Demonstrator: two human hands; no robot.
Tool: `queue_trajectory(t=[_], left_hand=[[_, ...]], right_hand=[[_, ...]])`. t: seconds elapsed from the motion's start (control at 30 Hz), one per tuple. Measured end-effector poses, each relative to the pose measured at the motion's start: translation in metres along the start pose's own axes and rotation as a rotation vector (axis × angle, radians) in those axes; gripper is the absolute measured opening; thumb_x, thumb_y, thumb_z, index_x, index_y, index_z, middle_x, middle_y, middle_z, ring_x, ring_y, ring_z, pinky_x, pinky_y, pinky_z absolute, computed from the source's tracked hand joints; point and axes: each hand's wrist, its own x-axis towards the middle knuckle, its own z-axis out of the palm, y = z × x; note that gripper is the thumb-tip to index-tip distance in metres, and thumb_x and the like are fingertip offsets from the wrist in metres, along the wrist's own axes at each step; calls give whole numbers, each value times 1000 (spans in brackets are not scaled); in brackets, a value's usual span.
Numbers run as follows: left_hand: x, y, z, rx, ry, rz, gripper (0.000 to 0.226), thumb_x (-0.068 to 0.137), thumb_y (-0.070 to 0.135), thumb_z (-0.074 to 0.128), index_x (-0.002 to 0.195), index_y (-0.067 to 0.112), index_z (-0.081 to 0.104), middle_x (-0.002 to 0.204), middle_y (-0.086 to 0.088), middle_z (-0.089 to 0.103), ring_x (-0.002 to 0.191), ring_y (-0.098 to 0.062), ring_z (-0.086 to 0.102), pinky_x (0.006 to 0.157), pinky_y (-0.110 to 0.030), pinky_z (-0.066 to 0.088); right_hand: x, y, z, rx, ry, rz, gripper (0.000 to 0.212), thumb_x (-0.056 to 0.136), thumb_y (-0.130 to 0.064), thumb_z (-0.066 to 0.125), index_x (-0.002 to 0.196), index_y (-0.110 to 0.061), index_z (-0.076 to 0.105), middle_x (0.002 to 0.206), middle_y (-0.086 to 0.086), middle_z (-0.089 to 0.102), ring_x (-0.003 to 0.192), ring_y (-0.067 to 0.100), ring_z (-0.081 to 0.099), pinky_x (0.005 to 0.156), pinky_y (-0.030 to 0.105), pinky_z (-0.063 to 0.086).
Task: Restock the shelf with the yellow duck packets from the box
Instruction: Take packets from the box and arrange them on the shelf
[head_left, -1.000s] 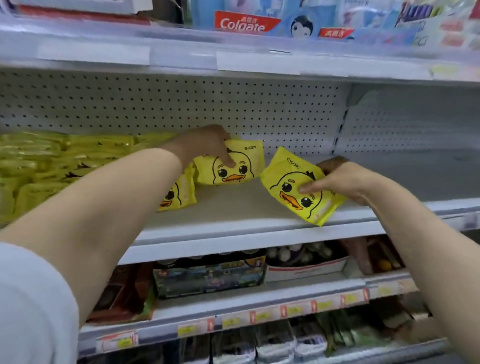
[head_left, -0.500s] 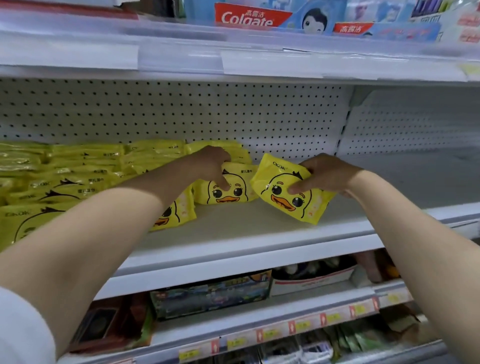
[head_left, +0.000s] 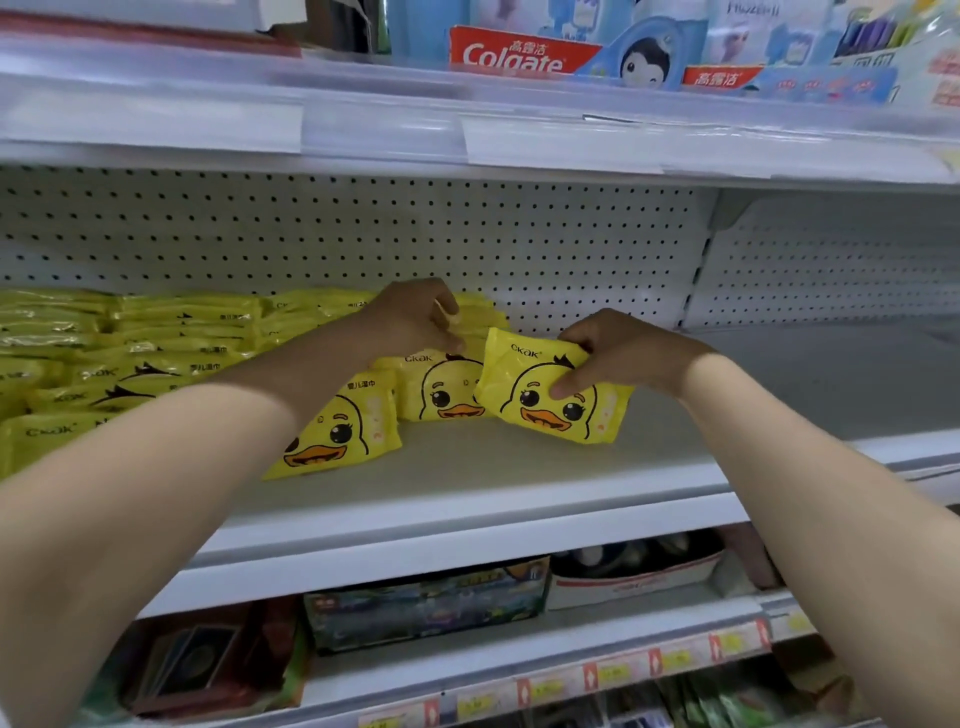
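- packet (head_left: 553, 410) pinched in our right hand (head_left: 623, 353), face-out on the shelf (head_left: 467, 467) beside its neighbour (head_left: 441, 389), to extend the row.
- left hand (head_left: 415, 317) curls on a rear packet (head_left: 480, 314), steadying it, we judge.

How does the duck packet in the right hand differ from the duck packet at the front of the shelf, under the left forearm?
The held packet is gripped by the right hand, and most of its duck face shows. The front packet is in no hand, and the left forearm hides part of it. Both are yellow with the same duck print.
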Motion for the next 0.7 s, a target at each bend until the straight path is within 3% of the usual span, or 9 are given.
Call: queue_trajectory(t=[0.13,0.27,0.43,0.53,0.6,0.7], left_hand=[[-6,2,-28,-65,48,-17,47,76,37,81,115,19,62,106,3,68,101,-14,61,68,-20,44],[-16,4,-34,-66,57,-4,41,78,43,78,110,20,65,109,4,67,103,-11,61,82,-23,46],[-28,0,-31,-4,18,6,42,78,46,77,111,23,64,108,7,67,102,-9,60,75,-18,45],[-32,-3,-32,41,15,-7,44,77,46,77,112,23,63,110,5,66,104,-11,60,83,-23,46],[-36,-4,-31,53,25,-9,46,77,47,77,113,22,63,113,3,65,106,-12,59,87,-25,47],[-42,-6,-28,27,43,-29,48,77,45,78,116,21,63,114,5,63,106,-9,58,80,-20,42]], right_hand=[[14,-23,10,-65,-42,-49,25,66,-20,90,81,-28,72,83,-8,76,79,10,73,73,27,58],[31,-40,25,-163,-83,-68,34,65,-25,91,95,-20,76,92,-5,76,86,13,73,82,33,59],[45,-51,42,-267,-91,-97,31,66,-31,90,91,-21,74,92,-3,73,88,15,68,76,27,53],[50,-54,50,-317,-29,-145,39,67,-34,88,100,-20,73,95,-4,70,89,15,63,68,23,47],[53,-54,57,-350,56,-197,55,64,-35,90,112,-23,66,102,-6,62,97,14,56,72,25,44],[53,-50,63,-402,183,-223,70,58,-41,91,115,-26,55,109,-4,49,106,15,42,79,31,40]])
